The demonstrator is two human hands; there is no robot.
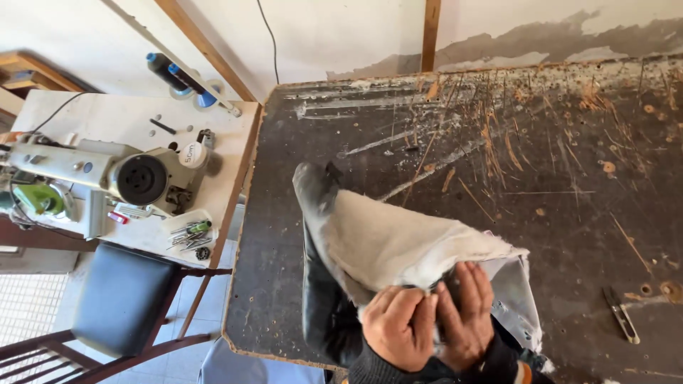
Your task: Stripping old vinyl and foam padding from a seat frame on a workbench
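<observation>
Two hands (pixel 430 320) gripping one boot (pixel 356 263); one snips (pixel 621 314) on table (pixel 569 178).

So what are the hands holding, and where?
Both hands, left and right, grip a black leather piece with pale fabric lining at its bunched lower edge, near the person.

Gripped a grey cloth piece (pixel 398 245) with left hand (pixel 396 325) and right hand (pixel 466 313) over scratched table (pixel 569 178); sewing machine (pixel 99 178) left.
</observation>
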